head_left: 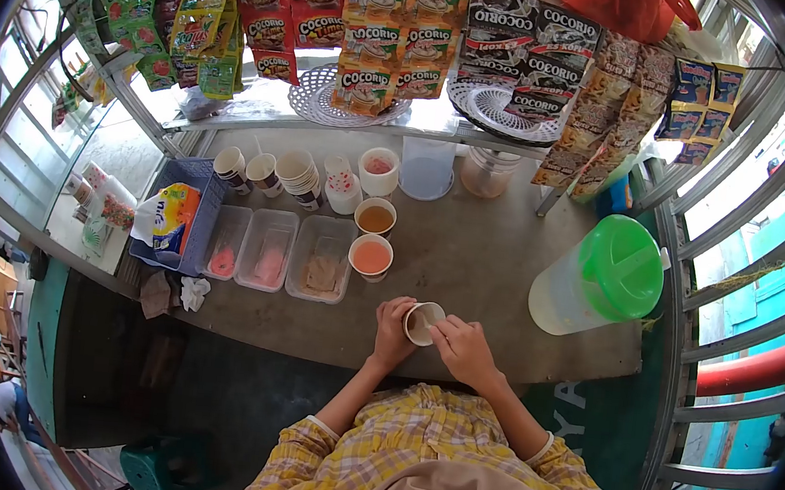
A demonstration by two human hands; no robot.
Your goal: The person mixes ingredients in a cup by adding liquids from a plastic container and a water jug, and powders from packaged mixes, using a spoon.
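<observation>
Near the front edge of the counter, my left hand (392,330) is wrapped round the side of a white paper cup (424,325), whose inside shows a brownish content. My right hand (464,350) is closed in a pinch at the cup's right rim. Whatever its fingers hold reaches into the cup and is too small to make out. Just beyond stand a cup of pink-orange drink (371,256) and a cup of amber drink (376,217). A further cup with reddish content (378,170) stands behind them.
Left are clear tubs of pink and brown powder (320,262), a blue basket (194,249) and stacked cups (297,177). Right stands a green-lidded pitcher (588,273). Clear containers (426,175) sit at the back. Drink sachets (399,33) hang overhead from a metal frame (347,132).
</observation>
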